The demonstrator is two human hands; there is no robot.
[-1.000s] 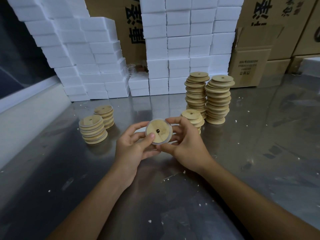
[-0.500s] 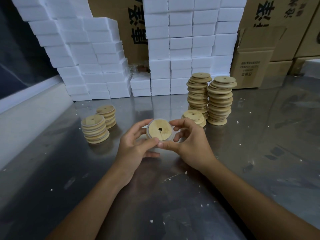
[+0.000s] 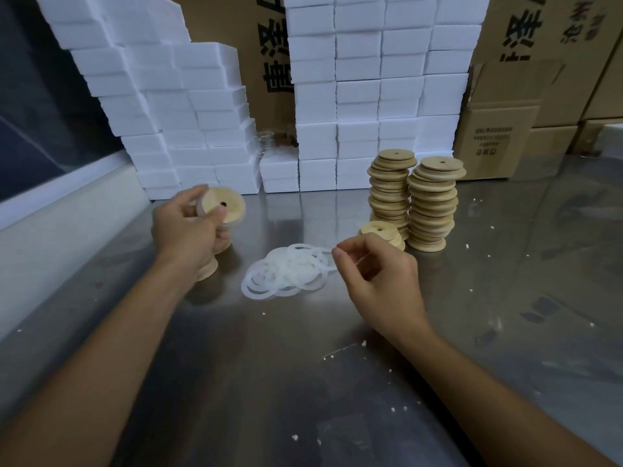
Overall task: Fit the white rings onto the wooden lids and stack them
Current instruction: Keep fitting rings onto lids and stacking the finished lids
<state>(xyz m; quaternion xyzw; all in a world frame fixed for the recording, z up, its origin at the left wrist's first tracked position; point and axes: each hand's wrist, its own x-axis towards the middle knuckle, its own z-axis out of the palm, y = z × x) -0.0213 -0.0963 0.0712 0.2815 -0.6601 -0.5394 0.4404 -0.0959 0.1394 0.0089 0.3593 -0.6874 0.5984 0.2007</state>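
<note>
The left hand (image 3: 188, 227) is raised toward the far left part of the desk (image 3: 269, 382), its grip closed around a wooden lid (image 3: 224, 207) held tilted, the flat face with its small centre hole turned toward the camera. A pale, slightly blurred edge runs round the rim of that lid; it looks like a white ring seated on it, though the blur leaves this uncertain. Directly beneath the hand, a low stack of lids (image 3: 209, 269) stands on the desk, mostly hidden by the wrist.

The right hand (image 3: 381, 278) hovers above the middle of the desk with its fingers loosely curled and its thumb and forefinger drawn near each other; its grip holds nothing that can be seen. Just left of its fingertips, a loose heap of white rings (image 3: 286, 271) lies flat on the desk, overlapping one another.

Beyond the right hand, toward the far edge, two tall stacks of lids (image 3: 414, 203) stand side by side, nearly touching, and a short stack (image 3: 381, 232) sits in front of them. Along the far edge rise walls of white foam blocks (image 3: 371, 89), with cardboard boxes (image 3: 499, 136) behind and at the far right corner. Small white crumbs (image 3: 362, 343) are scattered over the metal surface.
</note>
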